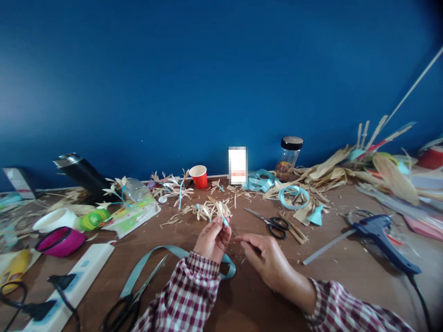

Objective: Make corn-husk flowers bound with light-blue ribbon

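Note:
My left hand (212,240) is closed in a pinch on a small flower of dried corn husk (220,210) bound with light blue ribbon. A long light blue ribbon (152,263) trails from under that hand across the brown table (242,299). My right hand (265,258) is closed just to the right, fingertips pinched near the flower's stem end; what they hold is too thin to make out. Both wrists wear red checked sleeves.
Black scissors (273,224) lie beyond my right hand, larger scissors (133,299) at the front left. A blue glue gun (379,235) is at right, a white power strip (72,281) at left. Red cup (200,176), jar (289,157), ribbon rolls (294,196) and husk scraps (332,175) crowd the back.

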`<state>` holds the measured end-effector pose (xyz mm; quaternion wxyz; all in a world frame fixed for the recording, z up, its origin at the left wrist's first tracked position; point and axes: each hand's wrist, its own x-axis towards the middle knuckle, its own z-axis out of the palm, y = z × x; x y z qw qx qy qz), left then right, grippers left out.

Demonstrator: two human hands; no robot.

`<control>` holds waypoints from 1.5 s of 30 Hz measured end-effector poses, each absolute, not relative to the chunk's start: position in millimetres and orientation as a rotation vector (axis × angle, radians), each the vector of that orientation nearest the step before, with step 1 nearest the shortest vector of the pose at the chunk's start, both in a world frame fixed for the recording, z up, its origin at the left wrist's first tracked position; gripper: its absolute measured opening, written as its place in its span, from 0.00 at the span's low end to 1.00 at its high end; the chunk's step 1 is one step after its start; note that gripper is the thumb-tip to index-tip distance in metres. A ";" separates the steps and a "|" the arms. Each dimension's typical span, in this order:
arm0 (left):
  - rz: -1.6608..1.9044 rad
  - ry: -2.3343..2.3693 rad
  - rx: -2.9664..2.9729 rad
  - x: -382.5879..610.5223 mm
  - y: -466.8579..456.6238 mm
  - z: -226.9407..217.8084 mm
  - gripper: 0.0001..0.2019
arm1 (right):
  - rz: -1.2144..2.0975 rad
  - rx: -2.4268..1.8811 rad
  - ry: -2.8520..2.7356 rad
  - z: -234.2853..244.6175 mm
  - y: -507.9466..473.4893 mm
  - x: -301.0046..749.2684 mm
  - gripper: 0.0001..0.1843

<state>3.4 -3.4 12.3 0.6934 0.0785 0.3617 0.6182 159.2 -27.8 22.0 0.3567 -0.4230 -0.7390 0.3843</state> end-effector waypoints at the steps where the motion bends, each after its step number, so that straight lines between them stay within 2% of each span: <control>1: 1.380 0.813 0.174 3.4 -3.3 12.3 0.05 | 0.991 -1.093 -1.909 22.1 -27.9 159.2 0.14; 8: 1.437 0.879 0.251 5.6 -4.8 19.0 0.03 | 0.967 -1.099 -1.919 19.9 -28.2 159.2 0.13; 13: 1.485 0.862 0.444 7.4 -5.8 19.9 0.12 | 0.970 -1.112 -1.893 17.8 -26.7 158.8 0.14; 18: 1.485 0.891 0.439 7.7 -4.8 17.1 0.14 | 0.963 -1.105 -1.883 17.9 -26.3 158.8 0.13; 38: 1.409 0.838 0.429 8.5 -2.5 7.8 0.15 | 0.969 -1.091 -1.915 16.0 -26.1 160.1 0.12; 45: 1.375 0.908 0.405 9.5 -2.6 3.9 0.10 | 0.836 -1.195 -1.942 2.8 -25.5 158.5 0.13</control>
